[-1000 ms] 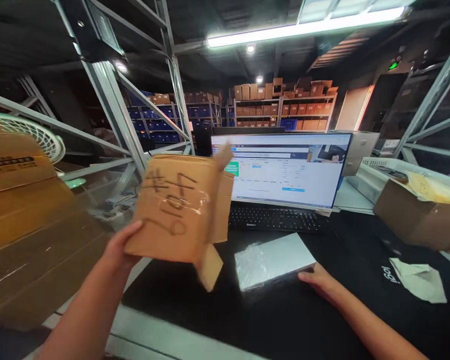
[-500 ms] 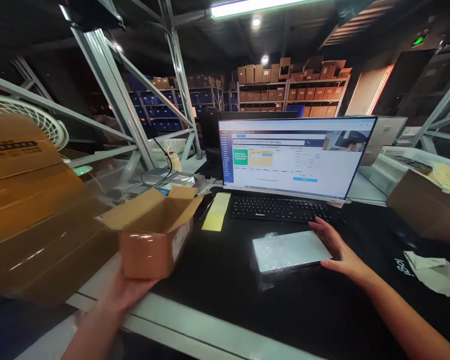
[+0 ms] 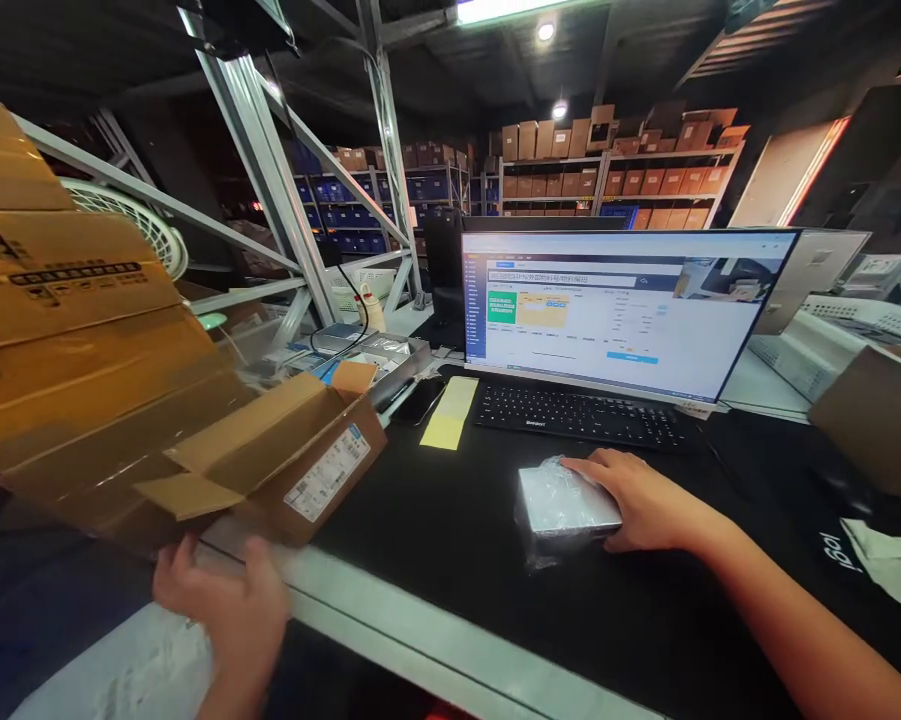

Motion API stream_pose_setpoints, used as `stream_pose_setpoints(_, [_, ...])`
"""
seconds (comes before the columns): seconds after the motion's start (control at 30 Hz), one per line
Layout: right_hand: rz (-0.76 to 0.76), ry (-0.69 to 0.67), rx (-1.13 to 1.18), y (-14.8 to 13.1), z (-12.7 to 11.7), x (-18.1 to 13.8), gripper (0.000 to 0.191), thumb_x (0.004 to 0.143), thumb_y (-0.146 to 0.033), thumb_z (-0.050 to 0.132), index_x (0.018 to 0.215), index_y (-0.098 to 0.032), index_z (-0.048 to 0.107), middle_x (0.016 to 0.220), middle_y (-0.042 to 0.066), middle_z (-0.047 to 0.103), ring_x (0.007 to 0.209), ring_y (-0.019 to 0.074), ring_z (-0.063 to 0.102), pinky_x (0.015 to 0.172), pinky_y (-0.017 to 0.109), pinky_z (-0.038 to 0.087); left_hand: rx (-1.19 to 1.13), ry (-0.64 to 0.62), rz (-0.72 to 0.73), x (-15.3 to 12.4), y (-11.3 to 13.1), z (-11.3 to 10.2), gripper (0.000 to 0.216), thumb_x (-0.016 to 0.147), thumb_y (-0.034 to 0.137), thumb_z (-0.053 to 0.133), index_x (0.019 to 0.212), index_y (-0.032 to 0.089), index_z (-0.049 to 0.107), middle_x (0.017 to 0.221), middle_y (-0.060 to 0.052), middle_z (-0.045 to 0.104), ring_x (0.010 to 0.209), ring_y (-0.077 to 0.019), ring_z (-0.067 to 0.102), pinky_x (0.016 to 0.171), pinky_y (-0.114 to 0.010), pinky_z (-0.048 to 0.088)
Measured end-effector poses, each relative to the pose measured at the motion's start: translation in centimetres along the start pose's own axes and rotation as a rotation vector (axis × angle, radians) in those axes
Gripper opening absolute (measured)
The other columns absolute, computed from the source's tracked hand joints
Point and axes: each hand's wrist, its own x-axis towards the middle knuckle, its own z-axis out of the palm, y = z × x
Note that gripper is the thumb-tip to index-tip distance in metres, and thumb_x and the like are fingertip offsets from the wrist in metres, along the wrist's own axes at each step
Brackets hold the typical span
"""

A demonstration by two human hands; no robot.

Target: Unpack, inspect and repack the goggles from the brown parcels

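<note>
My right hand [image 3: 634, 500] is wrapped over the right part of a flat silvery-white package [image 3: 562, 500] in clear plastic, lying on the black mat. At the left, an open cardboard box [image 3: 292, 480] with raised flaps and a printed label on its side sits tilted at the table's front edge. Just below this box is my left hand [image 3: 229, 590], slightly blurred, thumb and fingers spread apart. Whether its fingertips touch the cardboard I cannot tell.
A large taped carton [image 3: 82, 300] stands at the left. Behind the mat are a keyboard [image 3: 577, 415], a lit monitor [image 3: 622, 310] and yellow sticky paper [image 3: 450, 413]. A silver tray [image 3: 401, 362] lies back left. At the right are a brown carton [image 3: 877, 425] and crumpled paper [image 3: 892, 560].
My right hand has closed over the package, previously only at its right edge. The open box has turned, showing its label side; my left hand's fingers have come apart below it. The view swung left.
</note>
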Motion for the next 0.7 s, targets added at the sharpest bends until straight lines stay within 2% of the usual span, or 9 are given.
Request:
stream_pose_setpoints(0.07, [-0.005,0.043,-0.004,-0.1,0.1,-0.4,0.105,0.056,-0.026,0.082,0.153,-0.030,0.040,0.120,0.010,0.058,0.105,0.0324,0.056,0.095,0.047,0.045,0.023,0.039,0.317,-3.0,1.7,-0.2,0.068,0.075,0.038,0.070,0.134,0.015,0.044,0.144,-0.021,0.041,0.139,-0.0468,0.034,0.111,-0.069,0.028])
stream_pose_setpoints(0.17, [-0.025,0.151,-0.026,-0.8,0.5,-1.2,0.103,0.060,-0.026,0.079,0.154,-0.030,0.036,0.124,0.011,0.058,0.110,0.0332,0.055,0.098,0.049,0.041,-0.187,-0.460,0.579,-7.0,6.0,0.8,0.064,0.082,0.037,0.070,0.139,0.028,0.041,0.131,-0.012,0.056,0.130,-0.0367,0.051,0.111,-0.061,0.038])
stream_pose_setpoints(0.3, [-0.074,0.314,-0.056,-2.3,1.2,-1.7,0.092,0.063,-0.023,0.075,0.148,-0.025,0.040,0.134,0.013,0.057,0.117,0.0355,0.054,0.100,0.051,0.039,-0.296,-1.064,0.548,-10.2,12.4,4.7,0.135,0.055,0.058,0.091,0.159,0.030,0.009,0.165,-0.020,0.007,0.149,-0.0433,0.021,0.116,-0.061,0.031])
stream_pose_setpoints(0.37, [-0.085,0.374,-0.039,-2.8,1.4,-1.8,0.087,0.064,-0.025,0.076,0.144,-0.023,0.042,0.135,0.013,0.058,0.118,0.0355,0.054,0.101,0.051,0.039,-0.275,-1.228,0.495,-11.0,14.4,7.0,0.146,0.052,0.049,0.095,0.160,0.029,-0.001,0.166,-0.020,0.003,0.151,-0.0407,0.017,0.119,-0.060,0.029])
stream_pose_setpoints(0.47, [-0.057,0.416,0.010,-2.9,1.8,-1.7,0.086,0.062,-0.027,0.076,0.141,-0.023,0.043,0.131,0.013,0.060,0.114,0.0345,0.057,0.098,0.050,0.042,-0.317,-1.208,0.409,-11.4,15.4,9.4,0.121,0.067,0.032,0.087,0.160,0.026,0.010,0.161,-0.016,0.030,0.147,-0.0329,0.033,0.119,-0.054,0.032])
stream_pose_setpoints(0.53, [-0.030,0.409,0.037,-2.6,2.0,-1.5,0.087,0.060,-0.027,0.076,0.141,-0.022,0.044,0.130,0.012,0.061,0.113,0.0340,0.058,0.097,0.049,0.044,-0.342,-1.146,0.405,-11.2,15.0,10.0,0.083,0.075,0.029,0.079,0.150,0.027,0.043,0.146,-0.012,0.053,0.134,-0.0308,0.051,0.113,-0.050,0.042])
stream_pose_setpoints(0.6, [0.002,0.393,0.059,-2.2,2.1,-1.3,0.087,0.059,-0.027,0.078,0.140,-0.022,0.046,0.130,0.012,0.061,0.113,0.0336,0.058,0.097,0.049,0.044,-0.349,-1.117,0.450,-10.8,14.3,9.8,0.031,0.086,0.032,0.068,0.116,0.026,0.072,0.116,-0.008,0.072,0.110,-0.0280,0.067,0.098,-0.044,0.054])
stream_pose_setpoints(0.63, [0.016,0.385,0.069,-2.0,2.2,-1.2,0.088,0.059,-0.027,0.079,0.140,-0.021,0.046,0.131,0.012,0.061,0.113,0.0334,0.058,0.098,0.050,0.044,-0.351,-1.105,0.472,-10.5,14.0,9.6,0.020,0.092,0.035,0.060,0.099,0.026,0.076,0.099,-0.007,0.075,0.096,-0.0258,0.070,0.089,-0.040,0.057])
stream_pose_setpoints(0.7, [0.027,0.369,0.087,-1.8,2.4,-1.1,0.090,0.059,-0.028,0.080,0.141,-0.020,0.046,0.133,0.012,0.060,0.115,0.0332,0.057,0.100,0.051,0.043,-0.360,-1.086,0.481,-10.0,13.6,8.9,0.035,0.097,0.042,0.050,0.080,0.024,0.075,0.079,-0.006,0.073,0.077,-0.0226,0.070,0.076,-0.036,0.058])
